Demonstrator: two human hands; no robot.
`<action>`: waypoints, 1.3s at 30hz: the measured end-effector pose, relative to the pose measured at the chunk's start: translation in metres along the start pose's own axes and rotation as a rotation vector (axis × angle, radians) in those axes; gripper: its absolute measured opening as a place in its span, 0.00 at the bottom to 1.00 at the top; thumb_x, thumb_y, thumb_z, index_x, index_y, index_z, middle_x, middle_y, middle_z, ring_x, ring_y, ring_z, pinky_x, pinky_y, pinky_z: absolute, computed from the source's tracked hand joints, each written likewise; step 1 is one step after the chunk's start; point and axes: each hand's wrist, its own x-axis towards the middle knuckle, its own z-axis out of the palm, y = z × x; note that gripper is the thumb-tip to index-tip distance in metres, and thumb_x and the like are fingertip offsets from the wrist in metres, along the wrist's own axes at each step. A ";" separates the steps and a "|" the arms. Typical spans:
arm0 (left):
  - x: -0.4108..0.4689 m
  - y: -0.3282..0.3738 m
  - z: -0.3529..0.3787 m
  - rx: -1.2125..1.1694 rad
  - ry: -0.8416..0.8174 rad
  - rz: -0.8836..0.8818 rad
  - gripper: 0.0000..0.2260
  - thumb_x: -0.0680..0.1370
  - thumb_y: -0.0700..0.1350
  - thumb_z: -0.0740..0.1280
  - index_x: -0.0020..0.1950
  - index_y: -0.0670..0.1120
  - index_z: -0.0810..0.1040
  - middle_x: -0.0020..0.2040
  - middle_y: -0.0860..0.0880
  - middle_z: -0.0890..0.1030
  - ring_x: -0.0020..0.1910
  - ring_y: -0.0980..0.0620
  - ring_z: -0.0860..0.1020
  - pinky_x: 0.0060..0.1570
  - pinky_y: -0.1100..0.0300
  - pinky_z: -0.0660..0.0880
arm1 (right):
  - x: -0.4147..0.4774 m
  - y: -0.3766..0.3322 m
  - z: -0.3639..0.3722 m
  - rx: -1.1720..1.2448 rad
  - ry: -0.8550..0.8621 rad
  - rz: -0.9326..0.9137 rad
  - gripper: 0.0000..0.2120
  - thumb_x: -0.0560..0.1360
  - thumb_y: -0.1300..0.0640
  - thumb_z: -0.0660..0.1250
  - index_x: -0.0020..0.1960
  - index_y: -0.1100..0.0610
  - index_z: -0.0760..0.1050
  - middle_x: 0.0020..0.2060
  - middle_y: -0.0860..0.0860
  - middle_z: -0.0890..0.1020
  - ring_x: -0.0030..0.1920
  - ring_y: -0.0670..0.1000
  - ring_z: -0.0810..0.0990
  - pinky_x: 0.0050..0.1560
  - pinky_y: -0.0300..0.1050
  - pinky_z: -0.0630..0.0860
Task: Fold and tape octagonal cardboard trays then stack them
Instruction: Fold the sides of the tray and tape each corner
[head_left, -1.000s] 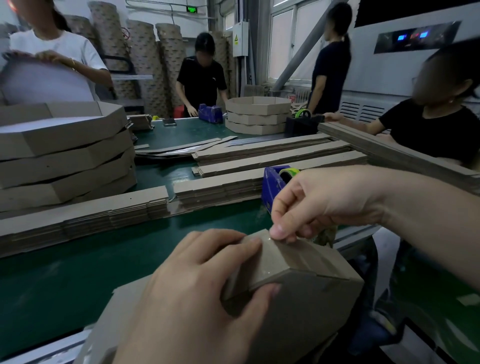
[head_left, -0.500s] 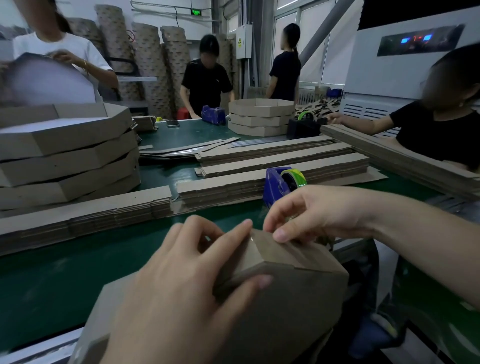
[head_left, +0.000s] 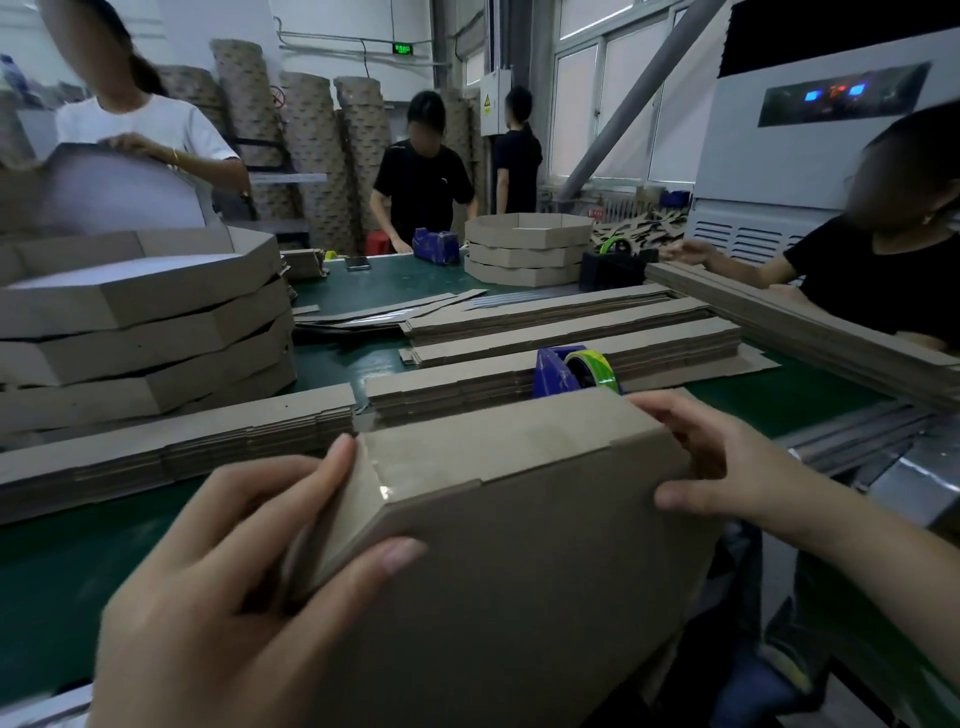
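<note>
Cardboard tray (head_left: 519, 525) is held between both hands over the near edge of the green table (head_left: 78, 561). The left hand (head_left: 249, 587) curls its fingers round the corner bearing clear tape (head_left: 383, 489), thumb on the near wall, while the right hand (head_left: 727, 467) clasps the opposite end, fingers over the top, thumb in front. Just beyond the grip stands a blue tape dispenser (head_left: 563, 371) among piles of flat cardboard strips (head_left: 571, 332), and farther left of it a stack of finished trays (head_left: 140, 332).
</note>
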 end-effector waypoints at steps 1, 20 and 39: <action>-0.004 -0.002 0.002 -0.031 0.034 -0.031 0.26 0.70 0.70 0.64 0.60 0.56 0.78 0.53 0.58 0.79 0.51 0.58 0.77 0.52 0.73 0.69 | 0.000 0.000 -0.002 -0.069 0.025 0.021 0.29 0.57 0.39 0.76 0.57 0.28 0.72 0.55 0.35 0.78 0.57 0.40 0.78 0.51 0.38 0.78; -0.058 -0.055 0.043 -0.047 0.180 -0.159 0.27 0.73 0.66 0.63 0.55 0.43 0.76 0.55 0.42 0.78 0.57 0.45 0.75 0.59 0.57 0.70 | 0.020 -0.002 0.017 -0.616 0.081 -0.102 0.35 0.61 0.21 0.61 0.65 0.31 0.65 0.56 0.29 0.68 0.58 0.33 0.68 0.49 0.31 0.66; 0.036 0.020 0.052 0.220 -0.523 0.230 0.16 0.78 0.58 0.55 0.60 0.63 0.79 0.55 0.57 0.80 0.50 0.53 0.77 0.44 0.54 0.76 | 0.026 0.002 0.011 -0.133 0.556 -0.111 0.18 0.81 0.41 0.54 0.51 0.48 0.80 0.47 0.46 0.79 0.46 0.40 0.76 0.48 0.36 0.69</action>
